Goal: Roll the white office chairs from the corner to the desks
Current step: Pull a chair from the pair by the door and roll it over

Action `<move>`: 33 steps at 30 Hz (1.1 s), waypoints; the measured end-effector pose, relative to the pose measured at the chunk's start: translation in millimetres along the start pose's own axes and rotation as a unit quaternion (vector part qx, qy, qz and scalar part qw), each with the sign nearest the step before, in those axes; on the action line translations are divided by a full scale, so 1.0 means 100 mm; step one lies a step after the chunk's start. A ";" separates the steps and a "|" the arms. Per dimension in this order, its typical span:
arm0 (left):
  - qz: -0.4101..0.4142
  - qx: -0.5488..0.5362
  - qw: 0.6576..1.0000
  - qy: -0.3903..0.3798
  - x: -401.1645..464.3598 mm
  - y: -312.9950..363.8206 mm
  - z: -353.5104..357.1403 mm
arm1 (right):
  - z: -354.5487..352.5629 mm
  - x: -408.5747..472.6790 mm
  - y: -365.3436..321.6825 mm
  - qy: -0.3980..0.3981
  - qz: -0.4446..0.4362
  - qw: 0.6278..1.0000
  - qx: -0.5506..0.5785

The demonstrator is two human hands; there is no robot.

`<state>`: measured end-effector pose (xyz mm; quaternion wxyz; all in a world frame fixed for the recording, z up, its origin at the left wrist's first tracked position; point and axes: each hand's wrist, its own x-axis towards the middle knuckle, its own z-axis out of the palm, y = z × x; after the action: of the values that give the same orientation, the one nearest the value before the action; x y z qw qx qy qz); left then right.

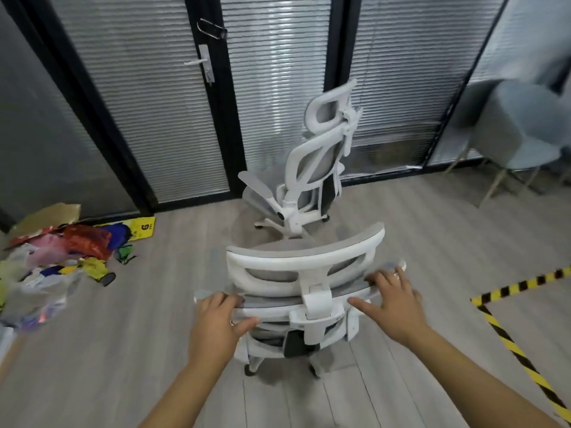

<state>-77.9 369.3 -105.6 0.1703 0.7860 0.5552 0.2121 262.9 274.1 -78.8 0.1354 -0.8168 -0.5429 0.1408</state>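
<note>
A white office chair [304, 264] with grey mesh stands right in front of me, its back toward me. My left hand [217, 322] grips the left end of the backrest's top edge, thumb curled under it. My right hand [392, 299] rests on the right end of the same edge with its fingers spread over the mesh. A second white office chair [312, 168] stands farther off by the glass wall, seen from the side, with its headrest raised and an armrest sticking out to the left.
A pile of colourful bags and cardboard [58, 257] lies on the floor at left. A glass door with a white handle [202, 64] and blinds fills the back wall. A pale blue chair [525, 131] stands at right. Yellow-black tape [513, 347] marks the floor at right.
</note>
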 end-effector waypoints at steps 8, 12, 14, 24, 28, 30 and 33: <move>0.161 -0.037 0.986 -0.039 0.08 0.57 0.38 | -0.11 -1.03 0.54 0.049 0.179 0.983 -0.014; 0.198 -0.045 0.974 -0.100 0.12 1.12 0.65 | -0.24 -1.43 0.87 0.054 0.237 0.970 -0.020; 0.228 -0.052 0.965 -0.118 0.14 1.44 0.84 | -0.33 -1.62 1.05 0.056 0.253 0.966 -0.017; 0.338 -0.088 0.919 -0.184 0.15 3.43 1.92 | -0.94 -1.93 2.23 0.108 0.308 0.942 0.076; 0.366 -0.092 0.899 -0.225 0.15 4.28 2.35 | -1.24 -1.90 2.98 0.124 0.358 0.922 0.082; 0.388 -0.088 0.888 -0.232 0.17 4.66 2.60 | -1.34 -1.96 3.29 0.147 0.374 0.911 0.089; 0.408 -0.094 0.874 -0.247 0.17 5.18 2.97 | -1.45 -2.07 3.72 0.188 0.394 0.897 0.072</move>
<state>497.3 207.1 -95.8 0.2739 0.9495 0.1029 0.1129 556.5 -65.9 -66.9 0.2267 -0.9631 -0.1298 0.0651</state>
